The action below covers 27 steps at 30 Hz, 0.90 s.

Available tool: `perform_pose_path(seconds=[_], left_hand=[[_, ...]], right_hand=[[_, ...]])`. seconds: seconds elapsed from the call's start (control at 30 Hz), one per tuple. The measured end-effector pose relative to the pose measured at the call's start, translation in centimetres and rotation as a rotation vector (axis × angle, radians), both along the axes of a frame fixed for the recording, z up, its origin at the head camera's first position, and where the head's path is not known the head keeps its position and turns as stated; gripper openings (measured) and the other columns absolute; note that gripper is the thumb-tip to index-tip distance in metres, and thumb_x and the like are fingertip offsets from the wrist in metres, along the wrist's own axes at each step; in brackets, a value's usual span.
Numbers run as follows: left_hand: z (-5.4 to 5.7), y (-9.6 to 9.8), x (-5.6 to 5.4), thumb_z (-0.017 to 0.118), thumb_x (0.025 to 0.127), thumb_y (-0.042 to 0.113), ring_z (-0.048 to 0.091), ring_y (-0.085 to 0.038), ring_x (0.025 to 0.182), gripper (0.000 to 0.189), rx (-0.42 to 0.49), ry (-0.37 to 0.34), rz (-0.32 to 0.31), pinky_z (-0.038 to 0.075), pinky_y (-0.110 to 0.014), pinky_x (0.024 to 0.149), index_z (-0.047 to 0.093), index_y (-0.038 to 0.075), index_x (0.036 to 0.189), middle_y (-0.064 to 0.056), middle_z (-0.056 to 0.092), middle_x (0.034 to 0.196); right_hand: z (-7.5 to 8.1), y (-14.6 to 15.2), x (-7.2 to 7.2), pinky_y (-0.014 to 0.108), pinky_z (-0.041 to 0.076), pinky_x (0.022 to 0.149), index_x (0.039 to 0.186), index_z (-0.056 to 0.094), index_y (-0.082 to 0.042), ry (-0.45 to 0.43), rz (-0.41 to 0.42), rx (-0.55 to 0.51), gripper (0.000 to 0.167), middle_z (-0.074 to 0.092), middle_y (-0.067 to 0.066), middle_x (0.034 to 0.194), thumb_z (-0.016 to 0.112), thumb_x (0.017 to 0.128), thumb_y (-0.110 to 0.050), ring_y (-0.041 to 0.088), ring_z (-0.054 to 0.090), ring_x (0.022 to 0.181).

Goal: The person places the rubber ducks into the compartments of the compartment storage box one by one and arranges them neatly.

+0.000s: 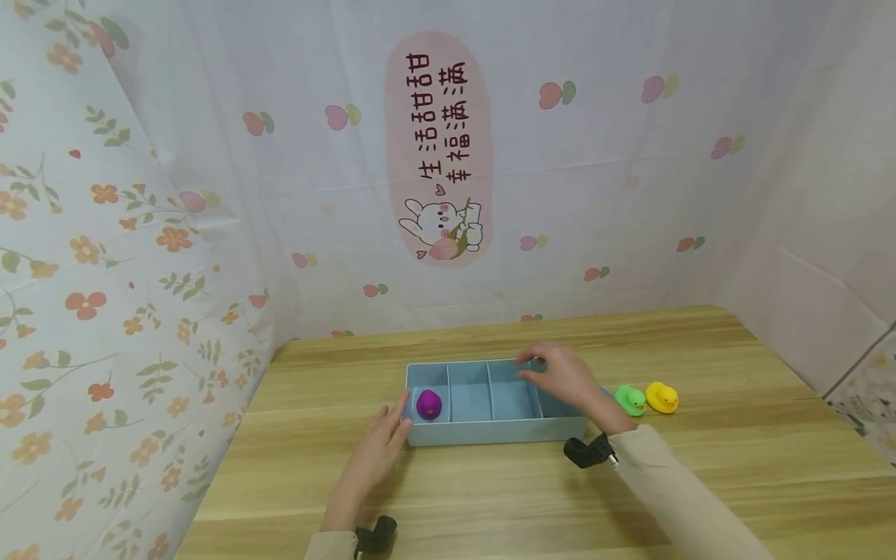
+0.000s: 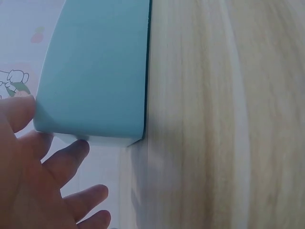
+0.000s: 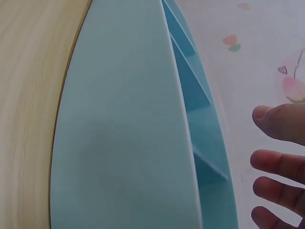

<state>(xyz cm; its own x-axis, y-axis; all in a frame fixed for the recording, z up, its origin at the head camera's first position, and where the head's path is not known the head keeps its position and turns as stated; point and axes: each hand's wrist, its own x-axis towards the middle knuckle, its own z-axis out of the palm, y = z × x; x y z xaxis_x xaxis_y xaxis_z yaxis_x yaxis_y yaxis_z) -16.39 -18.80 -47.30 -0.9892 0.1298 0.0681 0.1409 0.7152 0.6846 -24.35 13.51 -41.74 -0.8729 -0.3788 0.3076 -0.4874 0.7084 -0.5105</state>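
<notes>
A pale blue four-compartment box (image 1: 497, 432) stands lengthwise on the wood-grain table (image 1: 490, 498), its open top facing up and three dividers splitting it from left to right. A purple toy duck (image 1: 429, 404) sits in the leftmost compartment, toward its near side. The left hand (image 1: 378, 447) is at the box's left end, its fingers spread and only gently bent; the fingertips touch the end wall near the corner, without a grasp around it. The right hand (image 1: 565, 376) hovers over the right part of the box, around the divider between the two rightmost compartments; its thumb and forefinger curve with a clear gap between them, and it has hold of nothing. In the right wrist view its fingertips are apart from the box rim. To the right of the box, a green toy duck (image 1: 631, 400) and a yellow toy duck (image 1: 661, 397) rest side by side on the table, the yellow one farther right. A blue object (image 1: 607, 395) shows just beside the box's right end, mostly hidden behind the right wrist. A patterned cloth (image 1: 602, 194) with a printed rabbit (image 1: 442, 225) hangs along the far side.
</notes>
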Motion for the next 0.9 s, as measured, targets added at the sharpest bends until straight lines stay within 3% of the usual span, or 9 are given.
perform_pose_path(seconds=[0.33,0.6,0.9], left_hand=[[0.1,-0.1,0.0,0.041,0.103,0.029,0.026,-0.048,0.139,0.050,0.003,0.006,-0.006,0.023,-0.069,0.107,0.030,0.020,0.151,-0.018,0.041,0.147],[0.0,-0.2,-0.1,0.041,0.103,0.029,0.026,-0.049,0.139,0.050,0.000,0.013,-0.012,0.024,-0.069,0.106,0.031,0.017,0.151,-0.019,0.042,0.146],[-0.1,-0.4,-0.2,0.041,0.103,0.032,0.026,-0.049,0.139,0.052,0.002,0.015,-0.023,0.024,-0.069,0.106,0.030,0.017,0.151,-0.019,0.042,0.146]], right_hand=[[-0.1,2.7,0.2,0.044,0.054,0.078,0.101,0.071,-0.006,0.006,-0.036,-0.001,0.021,0.069,0.008,0.105,0.075,0.082,-0.012,0.031,0.061,0.091],[-0.3,4.8,0.5,0.037,0.052,0.073,0.101,0.070,-0.005,0.004,-0.060,-0.006,0.020,0.070,0.007,0.100,0.073,0.083,-0.012,0.029,0.059,0.088],[-0.7,7.3,1.1,0.037,0.051,0.073,0.101,0.069,-0.005,-0.018,-0.107,-0.002,0.018,0.068,0.009,0.103,0.071,0.084,-0.010,0.026,0.059,0.088]])
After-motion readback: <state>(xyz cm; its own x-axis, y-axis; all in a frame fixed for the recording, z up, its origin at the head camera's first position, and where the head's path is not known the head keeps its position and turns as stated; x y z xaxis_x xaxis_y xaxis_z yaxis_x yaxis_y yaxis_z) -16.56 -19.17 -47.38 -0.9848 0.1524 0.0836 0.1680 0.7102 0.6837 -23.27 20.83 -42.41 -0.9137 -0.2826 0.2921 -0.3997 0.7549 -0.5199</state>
